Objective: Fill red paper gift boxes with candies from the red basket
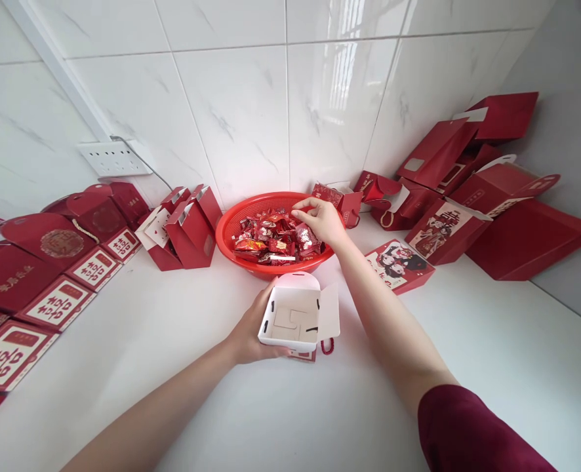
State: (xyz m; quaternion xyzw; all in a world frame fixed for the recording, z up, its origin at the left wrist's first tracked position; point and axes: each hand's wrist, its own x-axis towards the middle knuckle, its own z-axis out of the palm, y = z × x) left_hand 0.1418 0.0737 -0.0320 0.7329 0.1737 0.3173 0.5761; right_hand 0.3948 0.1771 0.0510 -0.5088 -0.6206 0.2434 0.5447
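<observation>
My left hand (252,333) is closed around the side of a small candy box (295,311). The box stands open toward me, with a white, bare inside, a raised side flap and a red cord loop beside it. Over the right part of a red plastic basket (226,242) hovers my right hand (322,221), palm down. Its thumb and forefinger are bent toward each other with a small gap, and I see nothing between them. Several red-wrapped candies (271,239) fill the basket under that hand.
Red gift boxes (57,303) line the left side, and a pair of open red boxes (192,236) stands left of the basket. More red boxes (448,233) are piled at the right. A power strip (113,158) is against the tiled wall (231,105).
</observation>
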